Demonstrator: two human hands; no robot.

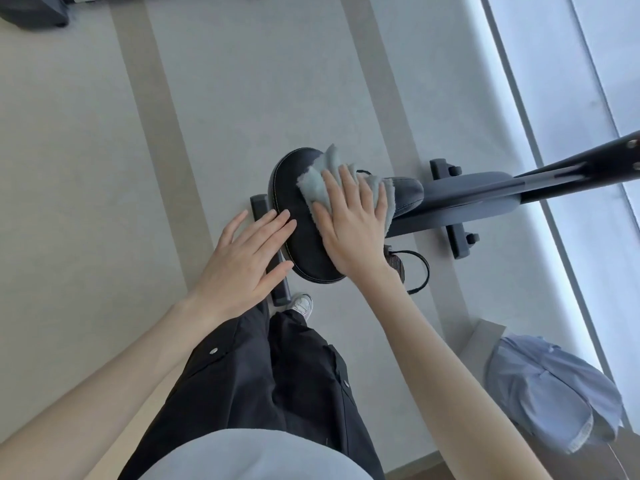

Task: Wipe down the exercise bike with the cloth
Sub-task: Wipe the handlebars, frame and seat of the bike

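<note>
Exercise bike [478,199]: dark frame standing on the floor, seen from above. Saddle [298,216]: black, padded. Cloth [323,183]: pale green, on the saddle. Right hand [353,220]: flat, fingers spread, pressing the cloth; best kept flat, overlapping strokes. Left hand [242,258]: open, steadying the saddle's edge.

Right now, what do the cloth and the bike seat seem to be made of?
The cloth: pale blue-green fluffy fabric, probably microfibre, judging by its fuzzy edges. The seat: black padded cover, likely vinyl or faux leather, matte, with light stitching along its rim.
</note>
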